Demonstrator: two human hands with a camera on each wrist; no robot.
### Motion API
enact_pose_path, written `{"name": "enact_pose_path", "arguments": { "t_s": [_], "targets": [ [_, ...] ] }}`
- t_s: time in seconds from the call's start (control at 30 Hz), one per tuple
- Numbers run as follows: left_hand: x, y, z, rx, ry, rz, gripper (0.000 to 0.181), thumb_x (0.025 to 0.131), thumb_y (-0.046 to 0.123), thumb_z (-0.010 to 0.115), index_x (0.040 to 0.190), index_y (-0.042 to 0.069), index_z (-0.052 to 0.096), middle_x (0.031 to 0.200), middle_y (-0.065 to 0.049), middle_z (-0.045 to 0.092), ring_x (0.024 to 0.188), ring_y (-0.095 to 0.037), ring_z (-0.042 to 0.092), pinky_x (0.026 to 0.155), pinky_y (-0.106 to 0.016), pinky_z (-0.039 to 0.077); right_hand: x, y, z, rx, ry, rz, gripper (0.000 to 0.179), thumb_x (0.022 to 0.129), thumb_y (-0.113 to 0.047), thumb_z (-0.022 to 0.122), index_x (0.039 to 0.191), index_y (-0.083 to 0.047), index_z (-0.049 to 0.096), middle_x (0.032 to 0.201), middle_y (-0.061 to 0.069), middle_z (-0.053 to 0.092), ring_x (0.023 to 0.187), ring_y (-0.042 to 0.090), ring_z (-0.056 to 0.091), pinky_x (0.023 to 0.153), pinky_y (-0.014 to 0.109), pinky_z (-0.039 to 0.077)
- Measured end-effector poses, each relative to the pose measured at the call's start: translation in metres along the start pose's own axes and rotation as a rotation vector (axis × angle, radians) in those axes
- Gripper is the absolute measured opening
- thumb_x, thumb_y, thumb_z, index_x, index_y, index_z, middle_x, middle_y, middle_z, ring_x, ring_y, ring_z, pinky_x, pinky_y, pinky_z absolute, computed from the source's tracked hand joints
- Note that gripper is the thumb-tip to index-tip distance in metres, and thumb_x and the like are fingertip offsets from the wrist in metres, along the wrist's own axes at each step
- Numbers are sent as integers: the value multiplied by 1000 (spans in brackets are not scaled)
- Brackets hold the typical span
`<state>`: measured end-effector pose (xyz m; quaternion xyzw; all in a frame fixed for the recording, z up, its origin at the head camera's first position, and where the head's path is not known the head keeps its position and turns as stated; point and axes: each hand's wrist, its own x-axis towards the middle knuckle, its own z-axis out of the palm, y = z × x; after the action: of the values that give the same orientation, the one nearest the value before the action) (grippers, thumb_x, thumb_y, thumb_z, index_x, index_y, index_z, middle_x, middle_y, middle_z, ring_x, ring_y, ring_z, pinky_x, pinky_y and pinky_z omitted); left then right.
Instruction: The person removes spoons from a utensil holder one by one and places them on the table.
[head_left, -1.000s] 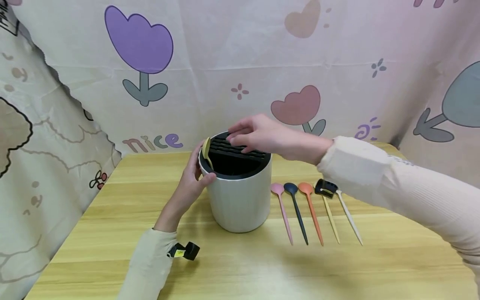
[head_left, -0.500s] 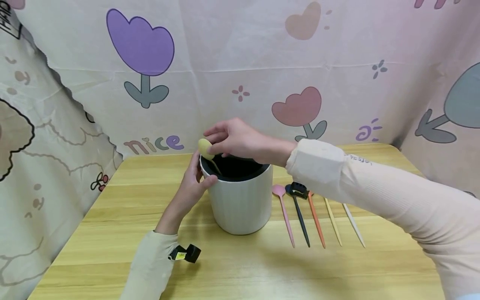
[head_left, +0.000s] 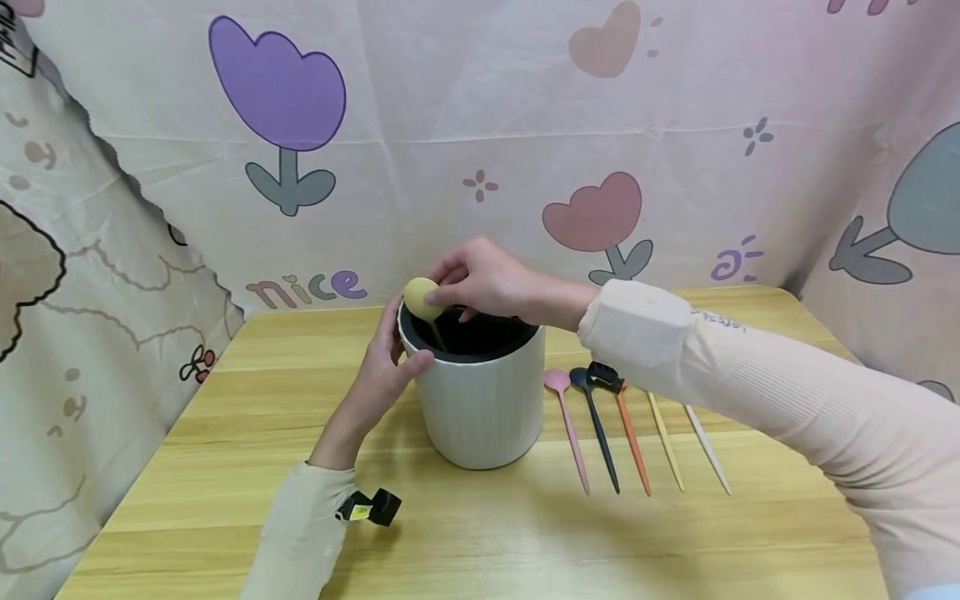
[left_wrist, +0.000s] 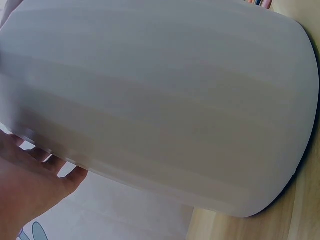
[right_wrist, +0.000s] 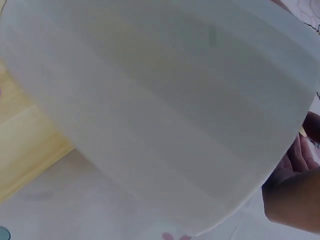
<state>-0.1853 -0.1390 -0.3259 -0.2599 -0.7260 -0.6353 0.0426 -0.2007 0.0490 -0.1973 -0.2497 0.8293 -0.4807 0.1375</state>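
In the head view a white utensil holder (head_left: 483, 408) with a black rim stands upright on the table. My left hand (head_left: 372, 371) grips its left side, thumb at the near rim and fingers behind. My right hand (head_left: 491, 279) reaches over the opening and pinches the round head of a yellow spoon (head_left: 422, 300). The spoon's handle slants down into the holder, its lower end hidden. In the left wrist view, fingertips of the left hand (left_wrist: 35, 180) touch the holder's wall (left_wrist: 155, 105). The right wrist view shows the right hand (right_wrist: 295, 172) partly behind the holder.
Right of the holder, several spoons lie in a row on the wooden table (head_left: 525, 542): a pink spoon (head_left: 557, 382), a dark blue spoon (head_left: 597, 433), an orange spoon (head_left: 632, 442), a pale yellow one and a white one. The right sleeve covers some heads. A printed cloth (head_left: 450, 100) hangs behind.
My right hand has moved left and down to the yellow spoon and now pinches its head. The spoon has turned, its round face towards me, and shifted slightly right. The left hand stays put.
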Motion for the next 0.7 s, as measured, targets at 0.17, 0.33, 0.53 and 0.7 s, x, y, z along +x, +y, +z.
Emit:
{"name": "enact_pose_path", "arguments": {
  "t_s": [0.17,0.33,0.53,0.7],
  "targets": [
    [1,0,0,-4,6,1,108,77,68,66,154,13,16,154,-9,22,137,-27,26,111,-54,18,-1,4,-3,3,0,1,21,91,1,65,111,6,66,97,14,69,84,20,63,63,31,56],
    [1,0,0,2,8,-7,109,76,70,65,154,13,15,155,-9,20,139,-26,23,112,-54,15,-2,8,-4,12,3,-2,24,90,3,65,114,7,65,100,15,70,87,19,64,64,32,56],
    [0,-1,1,1,8,6,111,76,71,65,155,12,14,155,-10,20,136,-28,26,110,-56,19,-5,4,-11,-4,9,-55,23,90,0,66,112,6,66,97,13,71,81,20,65,63,30,56],
    [2,-1,1,3,11,15,111,75,72,65,155,13,14,154,-9,21,136,-28,27,111,-55,19,-12,-10,-24,9,45,-93,22,89,1,67,111,5,67,95,12,72,84,23,67,62,28,54]
  ]
}}
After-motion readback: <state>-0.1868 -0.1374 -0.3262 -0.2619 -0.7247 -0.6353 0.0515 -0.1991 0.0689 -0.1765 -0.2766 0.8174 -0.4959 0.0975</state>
